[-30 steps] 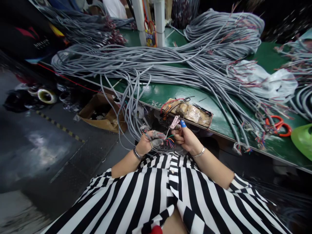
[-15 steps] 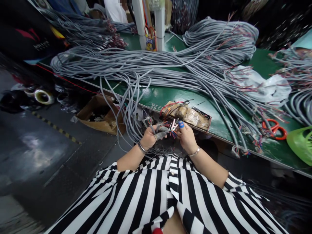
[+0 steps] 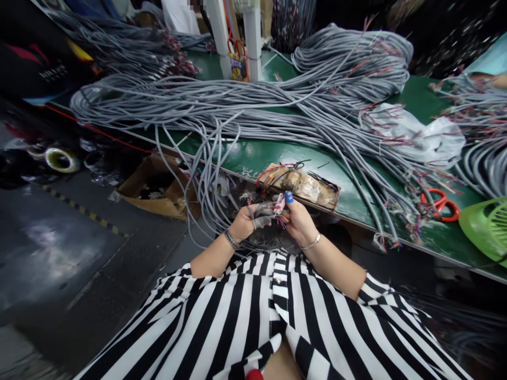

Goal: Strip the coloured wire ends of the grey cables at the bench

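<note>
Just off the near bench edge, my left hand [image 3: 242,224] is closed around the end of a grey multi-core cable [image 3: 250,211], and dark grey coverings show on its fingertips. Thin coloured wires [image 3: 281,218] fan out from the cable end towards the other hand. My right hand [image 3: 300,222] pinches at these wires, its thumb wrapped in blue tape. A small pinkish-white piece [image 3: 279,202] sits between the two hands; its kind I cannot make out. Behind them, on the bench, lies a worn block wrapped in brown tape [image 3: 307,187], with loose wires on it.
Long bundles of grey cable [image 3: 190,100] cover the green bench [image 3: 261,153]. Orange-handled scissors [image 3: 441,205], a green plastic basket [image 3: 485,229] and a clear plastic bag [image 3: 428,134] lie at the right. An open cardboard box [image 3: 158,203] stands on the floor at left.
My right hand has moved in closer to my left, its thumb now at the pinkish-white piece and wires. The whole view has shifted slightly.
</note>
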`<state>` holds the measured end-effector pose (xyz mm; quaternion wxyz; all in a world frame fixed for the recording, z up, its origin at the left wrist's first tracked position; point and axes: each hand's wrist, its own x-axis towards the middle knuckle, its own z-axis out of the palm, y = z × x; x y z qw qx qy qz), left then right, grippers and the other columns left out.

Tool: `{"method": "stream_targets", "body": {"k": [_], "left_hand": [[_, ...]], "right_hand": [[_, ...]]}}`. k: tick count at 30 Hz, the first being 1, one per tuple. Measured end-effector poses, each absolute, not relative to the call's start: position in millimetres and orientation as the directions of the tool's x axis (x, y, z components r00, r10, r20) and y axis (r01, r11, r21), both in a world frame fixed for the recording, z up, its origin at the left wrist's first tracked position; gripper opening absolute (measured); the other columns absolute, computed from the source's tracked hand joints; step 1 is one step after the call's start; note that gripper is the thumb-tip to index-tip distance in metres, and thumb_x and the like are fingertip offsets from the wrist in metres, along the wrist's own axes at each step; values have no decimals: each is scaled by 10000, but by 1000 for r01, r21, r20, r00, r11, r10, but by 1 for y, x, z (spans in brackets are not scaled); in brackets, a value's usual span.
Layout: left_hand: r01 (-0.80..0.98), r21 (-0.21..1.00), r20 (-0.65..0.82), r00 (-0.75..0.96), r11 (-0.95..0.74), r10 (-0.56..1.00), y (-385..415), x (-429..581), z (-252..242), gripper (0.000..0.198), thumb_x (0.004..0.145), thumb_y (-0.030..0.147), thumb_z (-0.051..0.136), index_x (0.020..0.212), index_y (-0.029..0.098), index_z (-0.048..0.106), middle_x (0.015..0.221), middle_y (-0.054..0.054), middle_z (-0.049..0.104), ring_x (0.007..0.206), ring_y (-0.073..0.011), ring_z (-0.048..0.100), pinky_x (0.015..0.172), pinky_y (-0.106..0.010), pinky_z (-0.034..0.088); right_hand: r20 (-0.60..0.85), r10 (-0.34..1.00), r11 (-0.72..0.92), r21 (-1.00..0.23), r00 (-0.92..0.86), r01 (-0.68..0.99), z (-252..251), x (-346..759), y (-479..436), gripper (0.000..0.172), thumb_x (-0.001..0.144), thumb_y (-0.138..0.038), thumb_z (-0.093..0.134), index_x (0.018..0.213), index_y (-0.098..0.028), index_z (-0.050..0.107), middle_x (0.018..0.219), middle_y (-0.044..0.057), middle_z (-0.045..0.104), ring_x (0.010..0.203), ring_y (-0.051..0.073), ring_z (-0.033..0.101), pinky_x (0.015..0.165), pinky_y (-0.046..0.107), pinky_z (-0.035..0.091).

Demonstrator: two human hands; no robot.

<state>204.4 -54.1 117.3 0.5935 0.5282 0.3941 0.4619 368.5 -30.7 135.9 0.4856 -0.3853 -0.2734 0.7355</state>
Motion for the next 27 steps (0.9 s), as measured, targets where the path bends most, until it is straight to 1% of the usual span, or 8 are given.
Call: {"method": "stream_targets", "body": {"k": [3, 8, 12, 14, 18, 23, 25, 27], "left_hand": [[-112, 993, -2, 256, 32, 967, -55, 204, 117, 366, 670, 400, 779, 870, 103, 708, 635, -38, 665, 510, -78, 529, 482, -179, 421], [-95, 995, -16, 248, 41, 969, -55, 205, 116, 373, 656, 402, 785, 863, 102, 704, 629, -35, 661, 511, -78, 531, 479, -175, 424], [-122, 992, -13, 242, 43, 970, -59, 203, 117, 383, 670, 417, 771, 879, 104, 698, 639, -38, 666, 502, -76, 532, 459, -170, 411], [-130, 991, -9, 253, 43, 968, -65, 201, 117, 380, 670, 414, 773, 878, 106, 698, 640, -40, 668, 506, -80, 543, 455, -170, 413], [-127, 989, -41, 245, 74, 969, -85, 192, 115, 343, 679, 391, 773, 840, 98, 696, 647, -49, 672, 505, -85, 549, 456, -176, 417], [-162, 977, -110, 191, 142, 975, -104, 184, 108, 364, 659, 380, 793, 878, 103, 703, 638, -43, 671, 514, -95, 558, 489, -192, 439], [-195, 967, -121, 208, 163, 971, -106, 183, 107, 370, 650, 388, 797, 869, 103, 708, 657, -49, 680, 530, -103, 572, 513, -204, 461], [-230, 956, -128, 237, 184, 963, -105, 184, 109, 376, 647, 408, 795, 856, 106, 718, 727, -74, 704, 615, -140, 626, 582, -237, 504]], "right_hand": [[-296, 928, -371, -784, -225, -498, 136, 368, -31, 519, 645, -663, 689, 752, -168, 580, 474, -76, 449, 368, 29, 185, 356, 204, 184], [-290, 927, -373, -789, -238, -489, 133, 367, -31, 529, 650, -693, 659, 745, -185, 550, 480, -79, 422, 376, 40, 240, 368, 204, 177], [-302, 914, -403, -754, -270, -520, 133, 369, -35, 541, 659, -710, 637, 694, -191, 489, 453, -109, 311, 366, 24, 146, 353, 183, 101], [-309, 906, -419, -740, -289, -525, 134, 371, -38, 547, 659, -707, 641, 679, -190, 462, 466, -115, 289, 369, 16, 114, 351, 169, 69], [-326, 883, -461, -741, -339, -489, 136, 378, -44, 553, 669, -715, 623, 687, -183, 471, 515, -93, 371, 374, 6, 103, 342, 163, 37], [-354, 829, -522, -768, -434, -370, 136, 384, -52, 556, 692, -705, 602, 717, -151, 566, 604, -25, 544, 382, 3, 100, 346, 189, 22], [-350, 805, -539, -771, -480, -341, 136, 384, -56, 545, 693, -687, 614, 727, -144, 591, 601, -15, 561, 383, 7, 106, 349, 194, 29], [-346, 790, -544, -777, -506, -318, 137, 384, -60, 533, 697, -675, 618, 739, -143, 612, 555, -24, 539, 382, 13, 99, 350, 198, 34]]}}
